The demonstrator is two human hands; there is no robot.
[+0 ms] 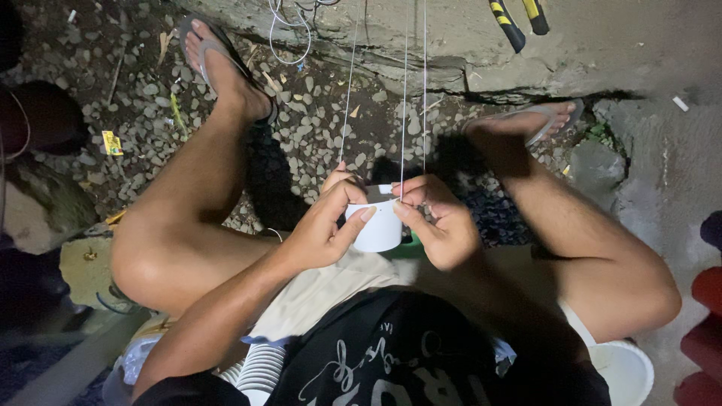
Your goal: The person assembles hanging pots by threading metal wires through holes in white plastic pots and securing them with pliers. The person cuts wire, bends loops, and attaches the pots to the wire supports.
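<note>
A small white plastic cup (pixel 378 229) sits between both hands at the middle of the view, just above my lap. My left hand (pixel 323 225) wraps its left side, thumb across the front. At the cup's right rim, my right hand (pixel 440 222) pinches one of several thin white strings (pixel 404 98). The strings run taut from the cup up past the top of the view. Part of the cup's rim is hidden by my fingers.
I squat over gravel ground (pixel 316 128) with sandalled feet (pixel 218 60) apart. A concrete ledge (pixel 466 45) lies ahead with yellow-and-black handled pliers (pixel 519 19) on it. Stacked white cups (pixel 259 368) lie lower left, and a white bowl (pixel 624 372) sits lower right.
</note>
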